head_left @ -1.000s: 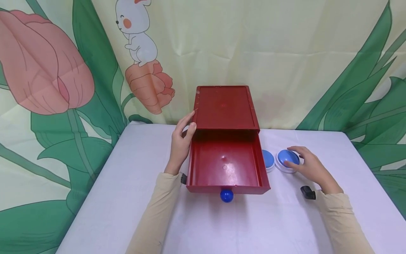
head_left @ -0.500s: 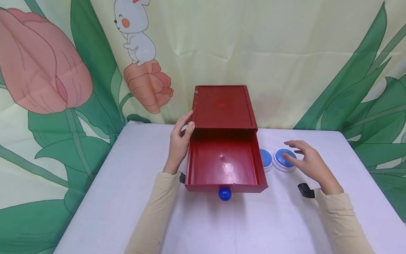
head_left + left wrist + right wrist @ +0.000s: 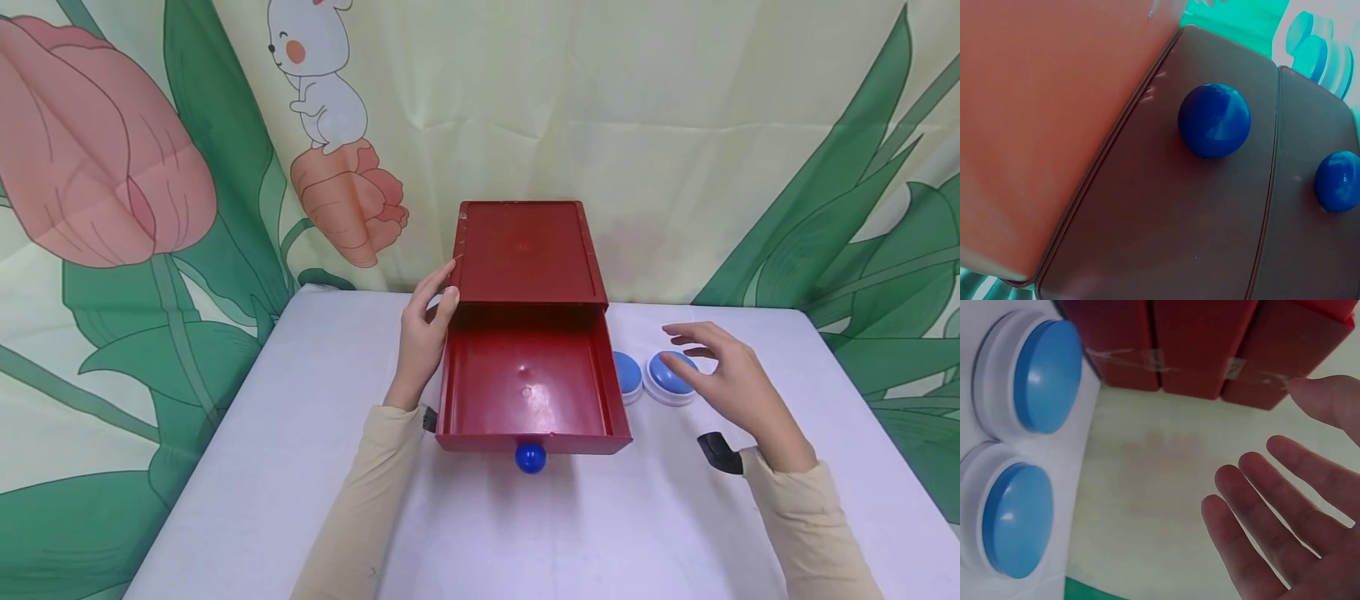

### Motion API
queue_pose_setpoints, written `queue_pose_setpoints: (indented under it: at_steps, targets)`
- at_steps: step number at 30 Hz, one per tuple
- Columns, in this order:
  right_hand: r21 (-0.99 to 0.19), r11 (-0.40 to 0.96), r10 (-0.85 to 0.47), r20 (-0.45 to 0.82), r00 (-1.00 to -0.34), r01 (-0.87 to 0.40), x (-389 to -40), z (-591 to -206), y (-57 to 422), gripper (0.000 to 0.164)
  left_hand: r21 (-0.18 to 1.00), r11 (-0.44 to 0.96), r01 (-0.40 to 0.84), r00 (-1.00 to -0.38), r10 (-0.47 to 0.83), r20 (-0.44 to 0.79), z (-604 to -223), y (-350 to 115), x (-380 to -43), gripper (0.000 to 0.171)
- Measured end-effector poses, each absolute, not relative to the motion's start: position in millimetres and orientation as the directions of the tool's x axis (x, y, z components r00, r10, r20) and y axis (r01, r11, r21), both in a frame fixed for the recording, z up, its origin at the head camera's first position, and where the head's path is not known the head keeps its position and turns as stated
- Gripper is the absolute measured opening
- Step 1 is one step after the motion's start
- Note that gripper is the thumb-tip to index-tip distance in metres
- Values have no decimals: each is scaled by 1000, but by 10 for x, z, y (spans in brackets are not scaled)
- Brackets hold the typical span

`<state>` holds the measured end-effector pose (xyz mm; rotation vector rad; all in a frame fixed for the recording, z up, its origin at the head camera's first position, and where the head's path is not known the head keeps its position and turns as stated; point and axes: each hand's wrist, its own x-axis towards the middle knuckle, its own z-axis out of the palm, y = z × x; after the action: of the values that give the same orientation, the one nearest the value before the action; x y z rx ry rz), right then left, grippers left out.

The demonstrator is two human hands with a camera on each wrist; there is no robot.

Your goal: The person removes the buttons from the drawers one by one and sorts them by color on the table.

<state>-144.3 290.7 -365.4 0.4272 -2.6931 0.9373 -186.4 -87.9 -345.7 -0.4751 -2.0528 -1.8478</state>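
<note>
A red drawer cabinet (image 3: pixel 531 252) stands near the back of the table, its top drawer (image 3: pixel 523 379) pulled out and bare inside. A blue knob (image 3: pixel 530 458) sits on that drawer's front. My left hand (image 3: pixel 422 342) rests against the cabinet's left side with extended fingers. To the cabinet's right are two round blue push buttons on white bases, a nearer-in button (image 3: pixel 627 373) and an outer button (image 3: pixel 671 373). My right hand (image 3: pixel 731 379) hovers above the outer button, fingers spread and apart from it; the right wrist view shows the palm holding nothing.
Two lower drawers with blue knobs (image 3: pixel 1215 120) appear in the left wrist view, beside a large reddish surface. Clear tape (image 3: pixel 1233 369) spans the cabinet sections. A printed curtain (image 3: pixel 637 150) hangs close behind the white table (image 3: pixel 285 433).
My right hand has lifted up and off the outer blue button, its fingers spreading wider. The left hand keeps its place on the cabinet. The head view has shifted slightly.
</note>
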Motion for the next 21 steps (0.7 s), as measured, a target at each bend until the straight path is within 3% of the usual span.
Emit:
queue_pose_setpoints:
  at_steps: [21]
  targets:
    - [-513,705,-230,489,-841,-491,-1027,-3231,2580,48,868,100,487,-873,25,487,-3486,-878,-1883,45]
